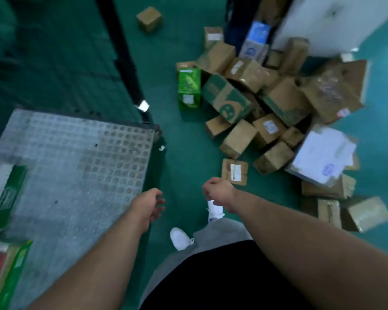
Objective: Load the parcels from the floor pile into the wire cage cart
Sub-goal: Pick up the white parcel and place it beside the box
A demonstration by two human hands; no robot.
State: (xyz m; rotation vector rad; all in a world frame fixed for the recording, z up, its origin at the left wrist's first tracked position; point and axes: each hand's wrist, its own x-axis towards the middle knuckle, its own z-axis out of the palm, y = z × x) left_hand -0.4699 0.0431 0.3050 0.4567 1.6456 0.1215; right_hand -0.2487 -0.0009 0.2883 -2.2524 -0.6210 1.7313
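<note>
1. Parcels (267,113) lie in a loose heap on the green floor to your right. The wire cage cart (81,166) stands on your left, with a strip of bare floor between the two. A few green cartons (7,198) sit at the far left edge of the cart's deck.
2. Your left hand (147,206) hangs over the deck's edge and your right hand (217,191) over the floor. Both have loosely curled fingers and hold nothing.
3. Most of the parcels are taped cardboard boxes. They look stiff, and the small ones are probably light. The tape may be slick, so hook your fingers under a bottom edge instead of squeezing the faces.
4. The small flat box (234,171) just beyond your right hand lies apart from the heap. It looks safe to pinch across its short sides with one hand.
5. The white parcel (323,155) looks crumpled and softer. Support it from beneath with both hands.
6. Boxes in the heap lean on one another, and the green carton (189,88) stands upright at its rim. Taking from the outside first should avoid a slide.
7. Watch the deck's corner (155,130) and the black upright (121,54) as you swing across. The perforated deck has plenty of bare room.
</note>
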